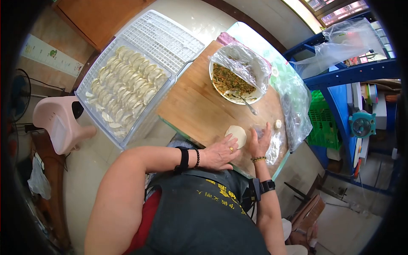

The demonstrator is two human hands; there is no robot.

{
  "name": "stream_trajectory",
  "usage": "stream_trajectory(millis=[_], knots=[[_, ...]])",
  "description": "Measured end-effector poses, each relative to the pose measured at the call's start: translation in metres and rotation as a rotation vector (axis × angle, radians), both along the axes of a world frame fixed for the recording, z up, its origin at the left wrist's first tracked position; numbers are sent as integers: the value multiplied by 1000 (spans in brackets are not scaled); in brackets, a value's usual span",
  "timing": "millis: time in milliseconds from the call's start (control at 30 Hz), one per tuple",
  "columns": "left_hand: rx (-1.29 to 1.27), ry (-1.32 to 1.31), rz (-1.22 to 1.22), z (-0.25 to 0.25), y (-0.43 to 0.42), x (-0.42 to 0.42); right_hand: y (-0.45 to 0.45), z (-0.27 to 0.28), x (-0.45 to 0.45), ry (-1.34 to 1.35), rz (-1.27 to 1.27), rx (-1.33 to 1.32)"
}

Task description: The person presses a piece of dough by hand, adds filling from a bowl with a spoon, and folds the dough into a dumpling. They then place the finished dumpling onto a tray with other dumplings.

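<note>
Your left grip lies over the lower left edge of a round dough wrapper, its back turned up and its fingers reaching onto the dough; you cannot tell from this view whether finger and thumb pinch the edge or only rest on it. The wrapper extends up and to the right from those fingertips, flat and pale, near the front edge of a wooden board.

Your right grip is just to the right of the wrapper, fingers spread and extended, closed on nothing that you can see. Right of it is a shiny whitish patch on the board, too unclear to name, and near its fingertips stands a small dough piece.

Farther up the board from both of your hands, well apart from the wrapper, sits a white bowl of chopped filling, partly covered by clear plastic film. A metal spoon leans in it, handle over the near rim. The board rests on your glass-topped bench.

To your left, beside the board, a plastic tray holds rows of folded dumplings, with a white slatted rack just beyond it.
</note>
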State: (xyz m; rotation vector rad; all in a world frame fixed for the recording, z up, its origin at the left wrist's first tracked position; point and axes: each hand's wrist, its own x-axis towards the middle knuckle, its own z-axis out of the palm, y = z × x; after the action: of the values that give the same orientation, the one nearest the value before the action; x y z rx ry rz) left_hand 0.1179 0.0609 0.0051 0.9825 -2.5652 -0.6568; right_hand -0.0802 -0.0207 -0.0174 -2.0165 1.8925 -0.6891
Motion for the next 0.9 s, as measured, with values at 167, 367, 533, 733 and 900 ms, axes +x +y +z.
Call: stream_trajectory(millis=[167, 367, 533, 733, 900], knots=[[-95, -9, 13, -10, 8, 6, 35, 24, 36, 72, 300, -23], [-78, 74, -1, -10, 7, 17, 17, 1, 40, 227, 117, -76], [-102, 24, 27, -5, 2, 12, -4, -3, 22, 48, 11, -67], [-83, 20, 91, -5, 6, 17, 16, 22, 33, -3, 308, -17], [-29, -38, 74, -4, 9, 28, 26, 10, 60, 340, 273, -142]])
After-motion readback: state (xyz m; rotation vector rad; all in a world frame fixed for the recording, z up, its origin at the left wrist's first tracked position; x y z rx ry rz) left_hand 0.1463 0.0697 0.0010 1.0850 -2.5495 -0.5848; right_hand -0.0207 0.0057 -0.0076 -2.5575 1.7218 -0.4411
